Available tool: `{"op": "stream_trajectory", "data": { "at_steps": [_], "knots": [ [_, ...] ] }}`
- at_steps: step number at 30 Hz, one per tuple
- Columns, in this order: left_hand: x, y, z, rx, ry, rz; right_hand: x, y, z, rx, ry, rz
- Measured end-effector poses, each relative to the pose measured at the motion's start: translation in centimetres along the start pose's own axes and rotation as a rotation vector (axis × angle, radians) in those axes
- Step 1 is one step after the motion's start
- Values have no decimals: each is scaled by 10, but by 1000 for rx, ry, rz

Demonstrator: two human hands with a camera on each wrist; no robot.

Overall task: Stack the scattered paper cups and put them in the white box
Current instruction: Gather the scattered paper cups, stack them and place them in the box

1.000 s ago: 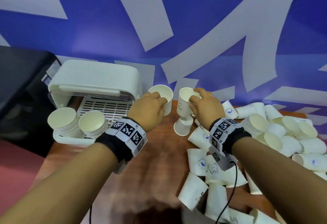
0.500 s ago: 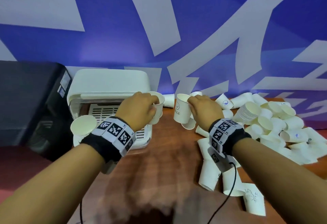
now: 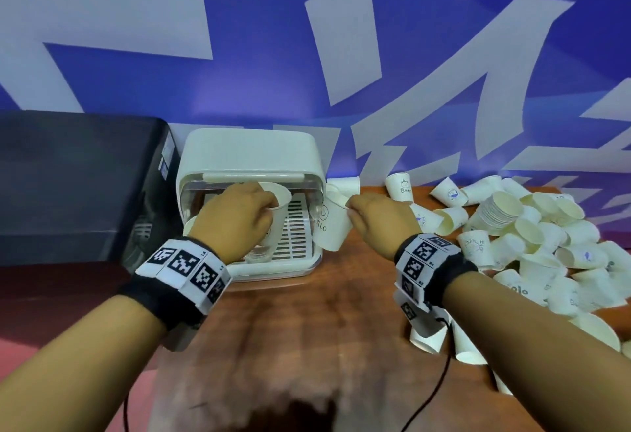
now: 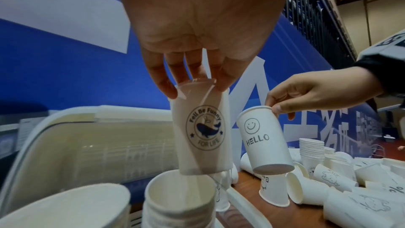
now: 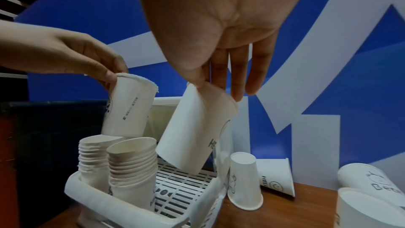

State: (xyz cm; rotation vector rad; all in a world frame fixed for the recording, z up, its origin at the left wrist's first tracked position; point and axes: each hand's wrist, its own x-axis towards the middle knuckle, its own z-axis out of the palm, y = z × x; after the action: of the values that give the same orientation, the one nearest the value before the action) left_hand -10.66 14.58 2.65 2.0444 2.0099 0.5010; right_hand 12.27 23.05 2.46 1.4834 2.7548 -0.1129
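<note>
My left hand pinches the rim of a paper cup with a whale print. It holds the cup upright inside the open white box, just above a stack of cups. A second stack stands beside the first one in the box. My right hand pinches the rim of a tilted HELLO cup in the air at the box's right edge. The scattered cups lie in a heap on the right of the table.
A black appliance stands left of the box. A blue and white wall runs close behind. One cup stands upside down just right of the box, with others lying behind it. Bare brown tabletop lies between my forearms.
Both hands have carried their cups left toward the white box. The left cup has gone from beside the box to inside it, above a stack. The right cup now tilts at the box's edge.
</note>
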Motion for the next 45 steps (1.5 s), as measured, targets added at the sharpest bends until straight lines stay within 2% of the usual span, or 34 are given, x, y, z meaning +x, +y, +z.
{"op": "stream_trajectory", "data": {
  "at_steps": [10,20,28,38,45],
  "knots": [
    [-19,-33,-10,13,47,-105,9,-46,-6,-9,-25,-66],
    [-29,-55,-27,29,106,-195,23,-77,-4,-33,31,-179],
    [-32,-70,-28,35,118,-216,35,-99,0,-32,22,-264],
    [-33,-82,-14,33,78,-185,46,-111,7,-129,-55,-338],
    [-29,-92,5,17,-51,-214,52,-113,21,-172,-164,-369]
  ]
}}
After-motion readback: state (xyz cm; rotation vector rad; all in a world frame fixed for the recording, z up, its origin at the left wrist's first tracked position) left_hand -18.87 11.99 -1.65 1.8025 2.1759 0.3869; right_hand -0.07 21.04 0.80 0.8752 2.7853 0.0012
